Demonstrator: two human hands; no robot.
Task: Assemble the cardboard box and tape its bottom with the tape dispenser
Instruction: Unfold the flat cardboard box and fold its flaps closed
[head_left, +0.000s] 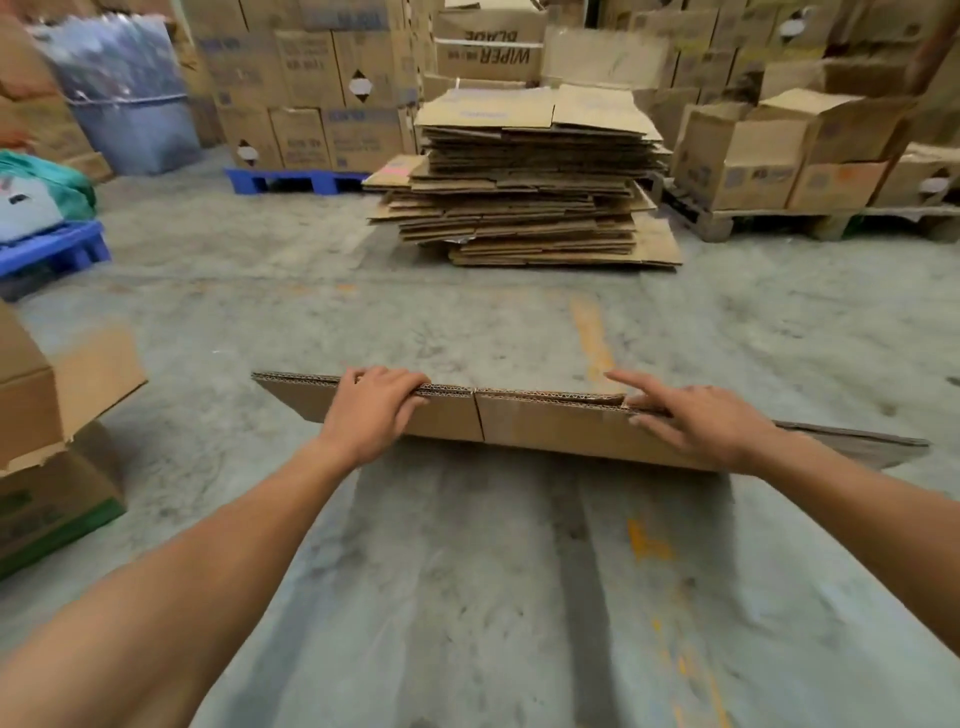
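— Head view: what have I got, left to right?

— My left hand (373, 410) has its fingers (410, 387) curled over the top edge of the flattened cardboard box (545, 428), held above the floor (467, 571). My right hand (698, 423) lies spread, loose, on that edge.

— Handling?

— Light, stiff, floppy at the creases, I'd judge; grip near the corners.

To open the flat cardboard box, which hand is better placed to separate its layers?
Probably the right hand. It rests where the top edge of the flat cardboard box already gapes, fingers outstretched. The left hand is curled over the closed edge, holding it.
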